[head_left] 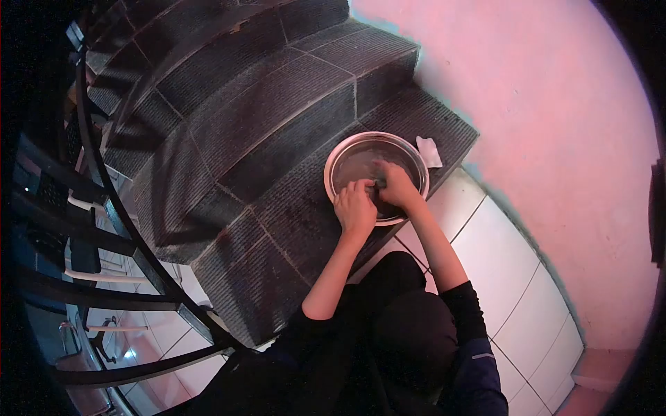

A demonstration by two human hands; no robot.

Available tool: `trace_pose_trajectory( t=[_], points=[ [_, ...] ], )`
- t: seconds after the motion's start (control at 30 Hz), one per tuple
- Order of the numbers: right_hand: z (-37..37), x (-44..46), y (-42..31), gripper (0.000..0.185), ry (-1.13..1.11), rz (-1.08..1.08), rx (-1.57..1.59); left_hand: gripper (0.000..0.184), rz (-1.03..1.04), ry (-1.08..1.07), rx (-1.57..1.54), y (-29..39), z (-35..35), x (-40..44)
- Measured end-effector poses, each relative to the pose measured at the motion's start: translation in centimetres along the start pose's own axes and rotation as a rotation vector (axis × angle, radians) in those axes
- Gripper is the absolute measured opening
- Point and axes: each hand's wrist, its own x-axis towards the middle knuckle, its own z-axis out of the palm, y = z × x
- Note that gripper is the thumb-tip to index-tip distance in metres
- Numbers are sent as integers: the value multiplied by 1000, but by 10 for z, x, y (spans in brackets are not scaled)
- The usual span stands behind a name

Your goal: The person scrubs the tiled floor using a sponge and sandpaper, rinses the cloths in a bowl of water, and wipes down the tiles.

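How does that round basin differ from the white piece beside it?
The basin is wide and round; the white piece is much smaller and roughly rectangular. The basin shines at its edge and looks darker inside; the white piece is pale. The left hand and right hand reach into the basin; neither touches the white piece. Both rest on the same dark step.

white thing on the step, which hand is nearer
Right. The right hand is in the bowl, left of the white thing; the left hand is farther left, at the bowl too.
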Motion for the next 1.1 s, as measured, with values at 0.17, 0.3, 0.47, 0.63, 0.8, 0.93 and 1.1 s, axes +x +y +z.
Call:
trace_pose_trajectory(
  t=[0.17, 0.3, 0.47, 0.63, 0.8, 0.93, 1.1],
  points=[
    [-8, 5, 3, 45, 11, 54, 57, 37, -20, -23, 58, 7, -7, -1],
    [-8, 6, 7, 42, 103, 81, 533, 43, 35, -40, 49, 7, -12, -2],
    [-16, 9, 7, 47, 47, 110, 852, 54, 184, 151, 81, 1, -5, -2],
    [-25, 8, 4, 48, -97, 193, 1278, 54, 131, 76, -56, -5, -4, -1],
    [-26, 5, -10, 53, -33, -28, 716, 48, 187, 28, -157, -8, -12, -1],
    [-21, 5, -11, 47, -165, 106, 798, 49, 231, 50, -181, -10, -15, 0],
    [-16, 8, -2, 36, -84, 47, 785, 54, 173, -16, -188, -9, -13, -2]
  ],
)
